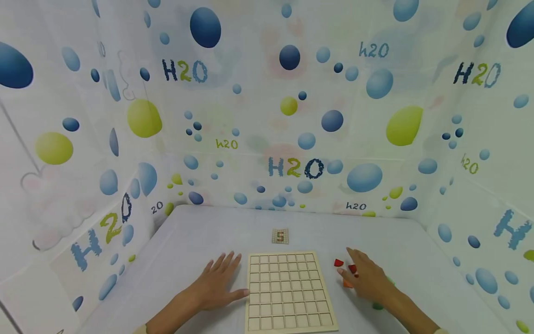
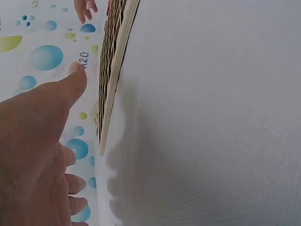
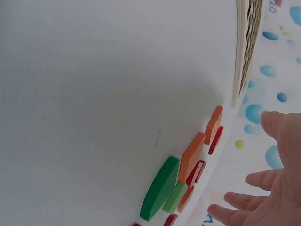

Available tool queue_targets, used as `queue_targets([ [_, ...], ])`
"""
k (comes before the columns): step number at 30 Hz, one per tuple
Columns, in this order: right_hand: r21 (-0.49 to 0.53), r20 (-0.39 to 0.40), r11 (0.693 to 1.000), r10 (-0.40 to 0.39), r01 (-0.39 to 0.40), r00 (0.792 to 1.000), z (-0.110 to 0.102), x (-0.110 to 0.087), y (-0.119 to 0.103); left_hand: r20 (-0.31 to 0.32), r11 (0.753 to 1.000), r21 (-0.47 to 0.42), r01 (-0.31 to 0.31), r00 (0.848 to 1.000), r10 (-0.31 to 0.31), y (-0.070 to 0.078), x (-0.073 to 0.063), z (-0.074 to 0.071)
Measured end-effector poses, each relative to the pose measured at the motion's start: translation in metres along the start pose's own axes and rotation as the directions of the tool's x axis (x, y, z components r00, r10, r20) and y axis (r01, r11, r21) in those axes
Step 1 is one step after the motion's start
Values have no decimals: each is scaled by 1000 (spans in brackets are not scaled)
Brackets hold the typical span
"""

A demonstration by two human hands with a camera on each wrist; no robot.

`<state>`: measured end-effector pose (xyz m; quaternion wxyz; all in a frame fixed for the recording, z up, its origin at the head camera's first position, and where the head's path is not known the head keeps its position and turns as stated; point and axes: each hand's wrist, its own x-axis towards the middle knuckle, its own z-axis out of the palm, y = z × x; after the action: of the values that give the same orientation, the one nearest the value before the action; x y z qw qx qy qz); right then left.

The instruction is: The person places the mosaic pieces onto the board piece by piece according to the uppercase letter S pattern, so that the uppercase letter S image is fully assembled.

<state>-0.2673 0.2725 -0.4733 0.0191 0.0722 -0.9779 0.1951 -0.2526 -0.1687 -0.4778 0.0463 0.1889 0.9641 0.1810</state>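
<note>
A pale wooden grid board [image 1: 288,292] lies on the white-covered table between the two hands. My left hand [image 1: 214,286] is at the board's left side, fingers spread and thumb near its edge; whether it touches cannot be told. To the right of the board, my right hand [image 1: 369,277] hovers over a loose group of flat coloured pieces, its fingers extended and holding nothing. Among them are a red piece [image 1: 338,263], an orange piece [image 3: 192,156] and a dark green rounded piece [image 3: 160,189]. In the head view, the right hand partly hides the group.
Behind the board lies a small beige square [image 1: 280,236] with a brown mark like an S or 5. White cloth walls [image 1: 258,111] printed with blue and green drops and "H2O" lettering enclose the table at the back and sides.
</note>
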Motion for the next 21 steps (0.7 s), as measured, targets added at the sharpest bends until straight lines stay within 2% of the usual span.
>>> queue_targets([
  [7,84,27,996,28,-30,999,-10,7,16,41,999,-40,-16,999,18,2,2,-1],
  [12,99,44,993,58,-62,997,-16,13,27,89,996,-65,-60,994,66,1,4,0],
  [16,129,59,990,43,-50,997,-21,16,37,124,991,-100,-89,987,101,3,5,1],
  [21,134,61,990,27,-35,998,-25,19,50,143,992,-90,-89,984,102,6,5,2],
])
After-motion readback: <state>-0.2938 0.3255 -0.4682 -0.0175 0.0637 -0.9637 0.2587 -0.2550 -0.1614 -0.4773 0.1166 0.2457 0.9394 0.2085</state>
